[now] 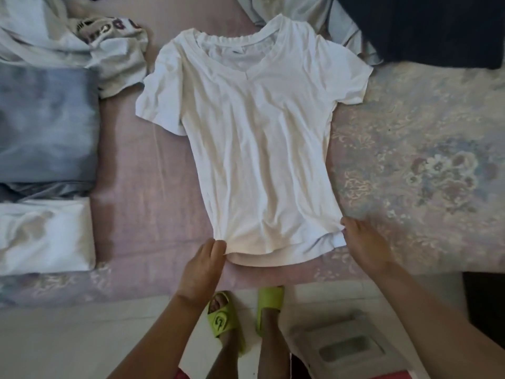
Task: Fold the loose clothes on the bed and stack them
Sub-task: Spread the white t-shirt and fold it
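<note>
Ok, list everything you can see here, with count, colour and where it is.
T-shirt: one, white, spread flat mid-bed, neckline at the far end.
Folded clothes: two, grey-blue and white, left edge of bed.
Loose garments: a pale heap, one with purple lettering, far left.
Dark cloth: one, navy, far right.
Bed cover: one, pink, floral.
Slippers: two, lime green, on the feet on the floor.
Left hand: pinches the shirt's left hem corner.
Right hand: holds the right hem corner.
</note>
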A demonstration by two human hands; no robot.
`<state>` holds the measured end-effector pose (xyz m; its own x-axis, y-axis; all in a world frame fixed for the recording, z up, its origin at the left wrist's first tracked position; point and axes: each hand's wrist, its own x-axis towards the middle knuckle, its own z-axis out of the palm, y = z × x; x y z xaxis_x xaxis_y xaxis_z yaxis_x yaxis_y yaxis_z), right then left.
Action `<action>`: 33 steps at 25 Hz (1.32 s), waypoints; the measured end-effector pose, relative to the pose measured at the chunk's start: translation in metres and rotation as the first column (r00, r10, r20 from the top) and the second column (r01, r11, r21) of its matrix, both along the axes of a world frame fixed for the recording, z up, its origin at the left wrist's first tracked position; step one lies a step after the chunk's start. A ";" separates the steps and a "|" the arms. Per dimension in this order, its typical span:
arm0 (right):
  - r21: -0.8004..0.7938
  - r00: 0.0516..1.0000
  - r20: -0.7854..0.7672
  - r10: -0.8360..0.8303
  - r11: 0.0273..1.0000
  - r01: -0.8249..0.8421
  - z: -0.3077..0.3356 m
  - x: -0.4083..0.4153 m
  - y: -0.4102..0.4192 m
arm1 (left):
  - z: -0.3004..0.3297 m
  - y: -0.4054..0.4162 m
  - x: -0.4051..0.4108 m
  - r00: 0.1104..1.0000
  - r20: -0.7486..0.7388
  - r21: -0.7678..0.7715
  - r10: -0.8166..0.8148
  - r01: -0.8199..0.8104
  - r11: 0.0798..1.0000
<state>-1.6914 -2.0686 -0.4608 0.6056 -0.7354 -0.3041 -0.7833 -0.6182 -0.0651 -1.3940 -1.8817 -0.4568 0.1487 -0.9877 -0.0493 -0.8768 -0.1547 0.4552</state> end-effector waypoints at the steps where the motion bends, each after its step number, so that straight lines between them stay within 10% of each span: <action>1: -0.006 1.000 -0.013 0.017 1.000 -0.017 0.001 -0.006 0.000 | 0.001 0.008 0.000 1.000 -0.019 0.010 0.025 -0.025 1.000; 5: 0.105 0.864 0.159 -0.478 0.878 0.467 0.008 -0.034 0.000 | 0.006 0.037 -0.006 0.907 -0.119 -0.074 0.403 -0.413 0.908; 8: 0.437 0.490 0.326 -0.808 0.589 0.680 0.018 -0.038 0.005 | 0.013 0.034 -0.019 0.608 -0.279 -0.022 0.743 -0.778 0.628; 10: 0.551 0.456 0.328 -0.827 0.560 0.619 0.023 -0.038 0.007 | 0.014 0.022 -0.026 0.431 -0.356 0.194 0.829 -0.834 0.517; 15: 0.478 0.483 0.407 -0.775 0.631 0.611 0.033 -0.047 0.001 | 0.021 0.023 -0.023 0.608 -0.345 0.076 0.715 -0.741 0.667; 19: 0.287 0.916 -0.133 -0.380 0.869 0.402 0.021 -0.060 -0.001 | 0.009 0.059 -0.020 0.689 -0.203 0.114 0.696 -0.689 0.716; 23: 0.294 0.893 -0.450 -0.008 0.943 0.156 0.017 -0.067 -0.012 | -0.008 0.080 -0.021 0.962 0.020 0.311 0.274 -0.266 0.912; 27: 0.310 0.785 -0.562 0.259 0.946 -0.091 0.012 -0.080 -0.009 | -0.003 0.072 -0.018 0.980 0.044 0.639 0.195 -0.178 0.749; 29: 0.327 0.747 -0.613 0.256 0.943 -0.055 0.016 -0.069 -0.007 | 0.011 0.059 -0.011 0.995 0.022 0.768 0.092 -0.076 0.636; 33: 0.084 0.883 -0.468 0.025 0.996 0.016 0.041 0.012 -0.001 | 0.054 -0.002 0.037 0.982 0.127 0.532 0.139 -0.186 0.826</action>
<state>-1.6794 -2.0700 -0.4201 0.3805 -0.6926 -0.6128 -0.7326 -0.6302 0.2572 -1.3569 -1.8835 -0.4028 0.3310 -0.7681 -0.5481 -0.8466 -0.4982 0.1870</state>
